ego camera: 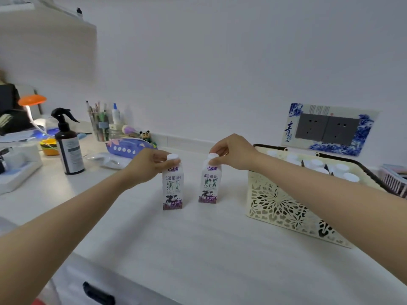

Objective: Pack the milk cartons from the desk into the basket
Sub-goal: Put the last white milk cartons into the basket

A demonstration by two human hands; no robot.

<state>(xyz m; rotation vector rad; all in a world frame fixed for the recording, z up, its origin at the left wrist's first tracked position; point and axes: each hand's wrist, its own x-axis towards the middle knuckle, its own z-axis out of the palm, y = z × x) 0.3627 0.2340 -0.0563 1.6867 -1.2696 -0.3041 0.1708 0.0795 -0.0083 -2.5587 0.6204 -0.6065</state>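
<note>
Your left hand (148, 164) is pinched closed around the top of the left milk carton (172, 187), fingers at its white cap; your right hand (231, 152) grips the cap end of the right milk carton (208, 183) the same way; both cartons stand upright on the white bench (187, 243), near each other but apart, just left of the basket (284, 205). Each carton front reads "古城" in purple at the top, then "A2β", then large green "纯牛奶" above a cow picture; the finer print is too small to read. The cream cut-out basket with dark handles holds more cartons, their white caps (339, 167) showing above the rim. Behind it, a blue-and-white socket plate (330, 128) on the wall bears "青"; a dark spray bottle (68, 146) stands far left, its label illegible.
</note>
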